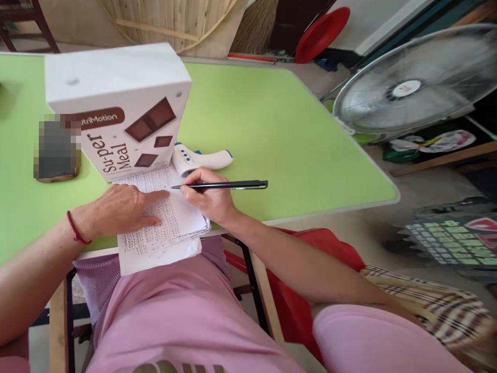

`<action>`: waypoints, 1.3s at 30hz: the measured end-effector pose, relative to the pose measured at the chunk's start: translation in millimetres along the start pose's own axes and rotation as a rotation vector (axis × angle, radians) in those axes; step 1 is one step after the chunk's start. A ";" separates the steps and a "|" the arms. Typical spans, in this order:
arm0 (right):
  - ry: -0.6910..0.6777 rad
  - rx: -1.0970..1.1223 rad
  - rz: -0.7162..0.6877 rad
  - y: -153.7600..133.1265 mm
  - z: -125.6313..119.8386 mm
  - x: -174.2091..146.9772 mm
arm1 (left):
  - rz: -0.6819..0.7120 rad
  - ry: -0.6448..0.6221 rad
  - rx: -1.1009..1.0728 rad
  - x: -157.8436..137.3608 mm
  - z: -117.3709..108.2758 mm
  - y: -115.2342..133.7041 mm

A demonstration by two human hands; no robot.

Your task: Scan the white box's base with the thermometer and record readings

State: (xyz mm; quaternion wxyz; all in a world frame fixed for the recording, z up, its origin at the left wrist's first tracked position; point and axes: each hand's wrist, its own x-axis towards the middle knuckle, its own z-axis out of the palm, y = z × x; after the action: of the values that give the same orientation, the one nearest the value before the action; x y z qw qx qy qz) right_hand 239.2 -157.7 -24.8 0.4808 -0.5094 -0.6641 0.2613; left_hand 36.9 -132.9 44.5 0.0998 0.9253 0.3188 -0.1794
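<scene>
Sheets of paper [155, 228] covered in dense handwriting lie at the table's near edge, their lower part hanging over it. My left hand [124, 207], with a red cord on its wrist, rests on the paper. Its index finger stretches out across the lines, and the thumb stands apart from it. My right hand [207, 199] grips a black pen [240, 184] between thumb and fingers. The pen's tip is at the written lines, just right of my left index fingertip. Behind the paper stands a white box [116, 67] with printed chocolate pieces.
A white infrared thermometer [205, 159] lies right of the box, close to my right hand. A phone [58, 153], partly blurred, is on the left of the green table [272, 124]. A large fan [415, 83] stands beyond the table's right side. Red cloth [306, 280] is below my right arm.
</scene>
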 end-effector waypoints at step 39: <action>-0.064 -0.050 -0.063 8.6 3.3 0.7 | -0.011 0.005 0.030 1.9 3.5 0.1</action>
State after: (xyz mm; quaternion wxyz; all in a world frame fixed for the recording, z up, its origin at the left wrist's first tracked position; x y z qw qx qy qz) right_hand 239.8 -153.7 -33.1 0.4544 -0.4915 -0.7012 0.2453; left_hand 37.4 -133.1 40.5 0.0840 0.9254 0.3214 -0.1824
